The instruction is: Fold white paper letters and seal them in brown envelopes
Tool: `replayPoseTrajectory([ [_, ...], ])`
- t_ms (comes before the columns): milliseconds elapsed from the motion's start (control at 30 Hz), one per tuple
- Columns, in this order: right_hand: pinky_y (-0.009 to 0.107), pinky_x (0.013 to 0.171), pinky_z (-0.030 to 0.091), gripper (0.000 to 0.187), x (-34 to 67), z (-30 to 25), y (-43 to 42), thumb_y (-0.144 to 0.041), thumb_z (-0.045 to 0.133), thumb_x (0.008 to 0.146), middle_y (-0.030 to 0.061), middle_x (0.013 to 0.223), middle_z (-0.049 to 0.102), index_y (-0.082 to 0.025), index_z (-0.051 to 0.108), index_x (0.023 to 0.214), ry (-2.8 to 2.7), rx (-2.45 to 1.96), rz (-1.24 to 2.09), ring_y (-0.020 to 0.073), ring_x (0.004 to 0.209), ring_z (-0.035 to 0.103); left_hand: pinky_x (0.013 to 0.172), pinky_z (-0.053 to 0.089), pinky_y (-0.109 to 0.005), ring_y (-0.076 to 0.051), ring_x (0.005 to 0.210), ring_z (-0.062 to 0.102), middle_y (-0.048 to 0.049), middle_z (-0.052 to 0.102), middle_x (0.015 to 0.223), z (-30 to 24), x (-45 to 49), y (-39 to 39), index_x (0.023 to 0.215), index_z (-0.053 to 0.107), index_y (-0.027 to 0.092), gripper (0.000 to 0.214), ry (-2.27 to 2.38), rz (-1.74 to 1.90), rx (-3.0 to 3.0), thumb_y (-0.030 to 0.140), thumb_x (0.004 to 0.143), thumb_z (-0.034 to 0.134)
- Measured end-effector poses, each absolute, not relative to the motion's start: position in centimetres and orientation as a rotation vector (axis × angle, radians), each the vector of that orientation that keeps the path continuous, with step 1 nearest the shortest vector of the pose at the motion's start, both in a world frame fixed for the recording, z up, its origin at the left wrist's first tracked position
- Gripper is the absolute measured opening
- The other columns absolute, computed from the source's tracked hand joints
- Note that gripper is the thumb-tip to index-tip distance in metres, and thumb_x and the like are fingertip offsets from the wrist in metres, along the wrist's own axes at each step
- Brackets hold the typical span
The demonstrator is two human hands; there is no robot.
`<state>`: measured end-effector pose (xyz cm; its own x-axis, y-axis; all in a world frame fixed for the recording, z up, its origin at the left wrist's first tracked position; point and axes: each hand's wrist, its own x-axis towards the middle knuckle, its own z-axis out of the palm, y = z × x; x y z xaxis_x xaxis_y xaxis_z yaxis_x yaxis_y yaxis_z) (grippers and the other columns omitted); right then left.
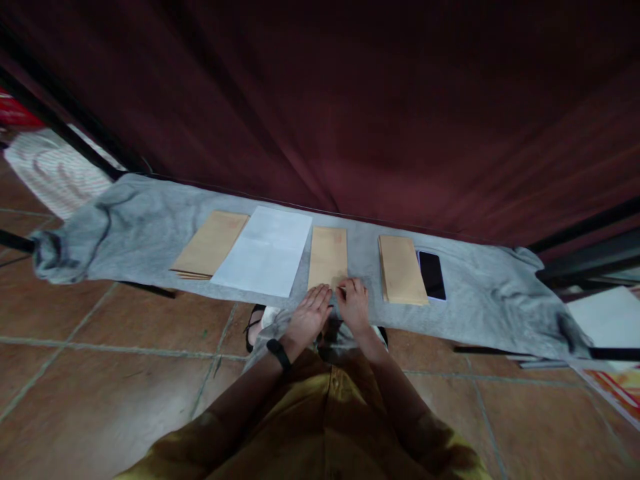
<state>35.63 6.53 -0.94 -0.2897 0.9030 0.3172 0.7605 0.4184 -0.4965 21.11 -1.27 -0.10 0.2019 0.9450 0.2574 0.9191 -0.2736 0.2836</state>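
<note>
A brown paper envelope lies lengthwise in front of me on a grey cloth. Across its near left end rests my left hand, fingers stretched out flat. My right hand is at the near right corner, its fingers curled in a pinch on the envelope's edge. The near end is partly hidden under both hands. Left of it lie white paper sheets and a stack of brown envelopes. Another stack of brown envelopes lies to the right.
A dark-screened phone lies beside the right stack. The grey cloth covers a long narrow bench, with a dark red curtain behind it. Black metal bars frame both ends. Below is a tiled floor. White papers lie at the far right.
</note>
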Motion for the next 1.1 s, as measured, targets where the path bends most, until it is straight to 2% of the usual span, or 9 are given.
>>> replayPoseTrajectory([
  [167,0.044,0.102,0.044,0.025,35.4,0.1,5.5,-0.023,0.045,0.101,0.0122,0.12,0.065,-0.019,0.063,0.118,-2.114,-1.322,0.366,0.0255,0.116,0.057,0.122,0.033,-0.047,-0.026,0.147,0.039,-0.0191,0.049,0.152,-0.5,21.1,-1.4,0.149,0.042,0.009,0.053,1.851,0.538,2.414,0.028,0.1,0.041],
  [267,0.042,0.113,0.041,0.035,34.9,0.5,4.2,-0.025,0.038,0.105,0.011,0.135,0.062,-0.019,0.061,0.13,-2.187,-1.132,0.508,0.022,0.129,0.053,0.123,0.031,-0.049,-0.027,0.148,0.038,-0.0208,0.048,0.153,-1.3,21.1,-1.4,0.148,0.044,0.007,0.054,1.846,0.474,2.451,0.019,0.096,0.042],
  [367,0.04,0.117,0.04,0.042,34.3,0.4,2.9,-0.025,0.035,0.106,0.0094,0.144,0.059,-0.019,0.054,0.142,-2.251,-1.062,0.605,0.0194,0.136,0.051,0.124,0.029,-0.05,-0.027,0.147,0.04,-0.0237,0.049,0.151,-2.3,21.1,-1.5,0.146,0.046,0.002,0.057,1.863,0.427,2.451,0.01,0.09,0.04],
  [533,0.046,0.122,0.034,0.05,34.6,-0.1,2.0,-0.026,0.038,0.104,0.0141,0.157,0.044,-0.014,0.041,0.153,-2.378,-1.092,0.494,0.0231,0.146,0.04,0.124,0.03,-0.045,-0.025,0.149,0.035,-0.0241,0.044,0.155,-2.7,20.8,-1.4,0.149,0.04,0.0,0.062,1.878,0.417,2.417,0.007,0.088,0.037],
  [833,0.048,0.122,0.029,0.053,35.3,-0.1,1.7,-0.03,0.037,0.106,0.013,0.158,0.042,-0.015,0.033,0.157,-2.474,-1.147,0.345,0.0236,0.147,0.038,0.124,0.03,-0.045,-0.026,0.151,0.032,-0.0222,0.041,0.157,-1.3,20.4,-1.7,0.153,0.034,0.001,0.063,1.882,0.379,2.482,0.012,0.091,0.039],
  [1100,0.048,0.123,0.023,0.053,36.5,-0.7,1.5,-0.035,0.028,0.108,0.0135,0.158,0.042,-0.012,0.037,0.155,-2.524,-1.254,0.203,0.0245,0.148,0.035,0.125,0.028,-0.046,-0.03,0.151,0.031,-0.023,0.036,0.159,0.2,18.9,-2.4,0.15,0.039,0.001,0.064,1.983,0.196,2.53,0.04,0.1,0.044],
])
